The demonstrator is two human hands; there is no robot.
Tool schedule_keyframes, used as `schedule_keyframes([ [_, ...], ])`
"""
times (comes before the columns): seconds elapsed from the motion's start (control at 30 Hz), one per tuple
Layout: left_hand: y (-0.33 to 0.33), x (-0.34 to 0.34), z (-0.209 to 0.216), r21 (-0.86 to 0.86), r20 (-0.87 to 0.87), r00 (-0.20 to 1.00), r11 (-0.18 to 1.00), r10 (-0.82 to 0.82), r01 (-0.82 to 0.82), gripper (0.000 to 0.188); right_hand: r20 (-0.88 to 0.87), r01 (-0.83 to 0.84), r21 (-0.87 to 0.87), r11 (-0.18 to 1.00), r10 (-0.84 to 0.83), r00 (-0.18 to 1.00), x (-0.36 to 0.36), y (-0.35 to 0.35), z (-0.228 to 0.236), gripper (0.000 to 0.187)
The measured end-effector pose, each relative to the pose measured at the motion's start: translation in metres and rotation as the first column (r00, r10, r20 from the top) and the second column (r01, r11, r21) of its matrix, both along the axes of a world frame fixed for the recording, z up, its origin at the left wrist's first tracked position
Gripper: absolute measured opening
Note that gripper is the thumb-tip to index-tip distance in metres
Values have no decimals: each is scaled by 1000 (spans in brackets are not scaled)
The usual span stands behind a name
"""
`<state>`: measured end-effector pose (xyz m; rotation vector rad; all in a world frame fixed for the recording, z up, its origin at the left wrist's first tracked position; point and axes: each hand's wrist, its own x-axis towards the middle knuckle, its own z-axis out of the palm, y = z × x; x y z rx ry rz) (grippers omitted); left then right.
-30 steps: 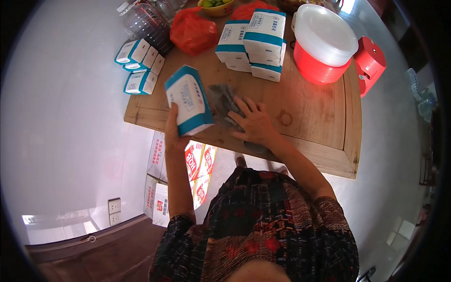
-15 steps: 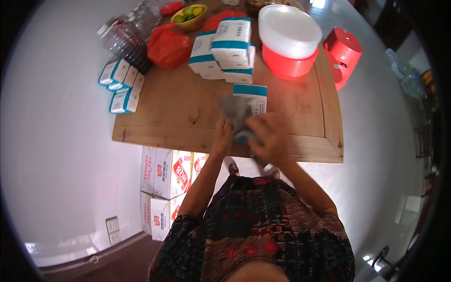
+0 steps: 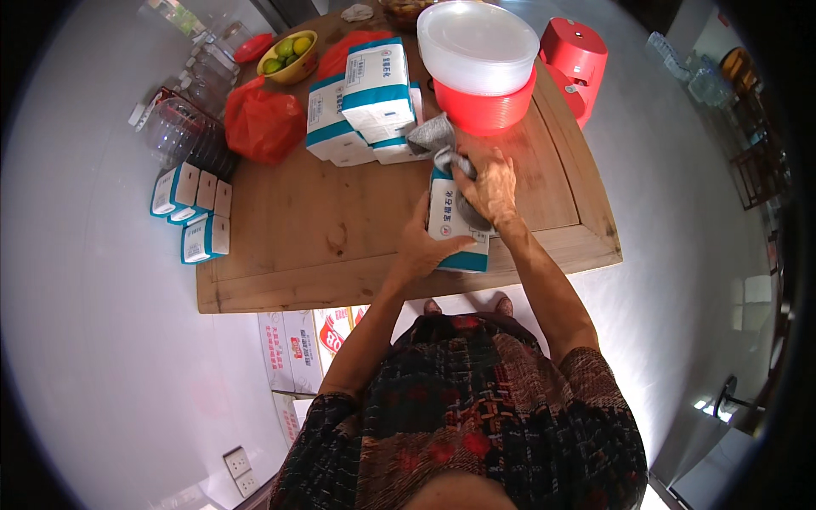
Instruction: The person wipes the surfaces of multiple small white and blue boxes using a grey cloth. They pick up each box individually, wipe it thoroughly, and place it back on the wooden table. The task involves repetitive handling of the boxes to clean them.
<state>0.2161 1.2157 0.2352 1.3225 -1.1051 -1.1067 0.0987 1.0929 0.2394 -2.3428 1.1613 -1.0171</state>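
Note:
A white and teal tissue pack (image 3: 448, 204) lies flat near the table's front edge. My left hand (image 3: 416, 248) grips its near left part, the thumb across the top and the fingers along the left side. A crumpled grey cloth (image 3: 432, 136) is bunched under my right hand (image 3: 493, 189), which presses it on the pack's far right part. One end of the cloth sticks out past the pack toward a stack of similar tissue packs (image 3: 376, 81). Some of my right fingertips are hidden by the cloth.
The wooden table (image 3: 289, 246) also bears a red plastic bag (image 3: 263, 123), a yellow bowl (image 3: 310, 61) of green fruit, and red and clear plastic basins (image 3: 484, 106). More tissue packs (image 3: 204, 238) sit at its left edge. A red stool (image 3: 578, 55) stands beyond the right edge.
The view has shifted, so the table sits differently. My right hand has moved with the cloth to the pack's far right part. My left hand now spreads along the pack's left side.

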Motion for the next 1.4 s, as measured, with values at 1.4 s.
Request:
schedule_keyframes([
  [1.4,-30,-9,-34,7,-648,754,989,-111,151,43,436,-220,81,972,164,885,-59,70,14,40],
])
